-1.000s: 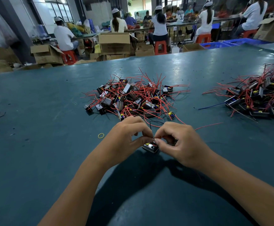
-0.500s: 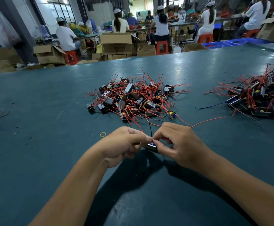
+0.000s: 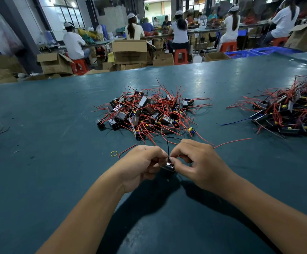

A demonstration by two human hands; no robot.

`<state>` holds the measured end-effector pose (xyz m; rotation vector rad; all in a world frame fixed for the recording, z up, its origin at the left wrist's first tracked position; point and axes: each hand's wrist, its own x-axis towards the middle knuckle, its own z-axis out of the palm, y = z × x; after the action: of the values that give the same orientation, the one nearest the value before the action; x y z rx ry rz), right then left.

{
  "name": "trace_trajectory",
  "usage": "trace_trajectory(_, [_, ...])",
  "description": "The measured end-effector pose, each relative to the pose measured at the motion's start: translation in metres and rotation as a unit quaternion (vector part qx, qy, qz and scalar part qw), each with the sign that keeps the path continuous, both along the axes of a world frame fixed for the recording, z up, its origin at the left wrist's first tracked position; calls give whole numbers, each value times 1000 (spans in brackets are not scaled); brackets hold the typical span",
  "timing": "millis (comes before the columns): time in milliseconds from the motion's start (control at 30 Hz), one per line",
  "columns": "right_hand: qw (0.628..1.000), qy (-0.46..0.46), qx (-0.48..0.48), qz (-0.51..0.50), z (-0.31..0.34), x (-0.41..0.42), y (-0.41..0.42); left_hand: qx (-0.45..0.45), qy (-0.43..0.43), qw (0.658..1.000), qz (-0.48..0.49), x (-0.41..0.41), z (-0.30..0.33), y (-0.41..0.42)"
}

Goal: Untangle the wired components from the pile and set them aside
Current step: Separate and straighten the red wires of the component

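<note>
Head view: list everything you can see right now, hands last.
table: one, teal, fills the foreground.
centre pile: one tangle of small black components with red wires, mid-table beyond the hands.
right pile: one similar tangle, red wires, a blue wire trailing left, at the right edge.
rubber band: one, yellow, on the table left of the hands.
loose red wire: one, on the table right of the hands.
held component: one, black with a black wire looping up, between both hands.
cardboard boxes: several, brown, on the floor behind the table.
stools: several, red, in the background.
workers: several, white tops and caps, seated at far benches.
left hand: pinches the component.
right hand: pinches the component.
</note>
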<state>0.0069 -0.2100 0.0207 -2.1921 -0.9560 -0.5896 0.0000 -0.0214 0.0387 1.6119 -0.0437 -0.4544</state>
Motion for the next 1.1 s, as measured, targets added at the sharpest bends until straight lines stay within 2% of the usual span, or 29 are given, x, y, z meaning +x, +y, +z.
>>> trace_trajectory(100, [1000,7,24,-15,-2,2,0,-28,5,999,27,2,-3,-6])
trace_trajectory(200, [992,68,97,-47,-2,5,-3,-1,-90,995,50,2,-3,-7])
trace_trajectory(300, [981,122,140,-60,-2,8,-4,37,-163,986,17,1,-6,-9])
trace_trajectory(433, [974,143,165,-59,-3,8,-2,16,-171,984,39,4,-15,-12])
trace_trajectory(567, [976,152,147,-51,-2,8,-4,62,-222,973,22,6,-20,-13])
trace_trajectory(733, [981,133,125,-59,3,11,-11,168,-303,938,-15,12,-14,-2])
trace_trajectory(867, [983,132,123,-10,7,12,-15,154,-264,951,-53,9,-11,5])
trace_trajectory(967, [977,127,157,-61,9,17,-21,157,-241,957,-36,10,-13,5])
trace_trajectory(1100, [979,167,85,-82,5,20,-23,219,-310,925,-19,9,-15,-4])
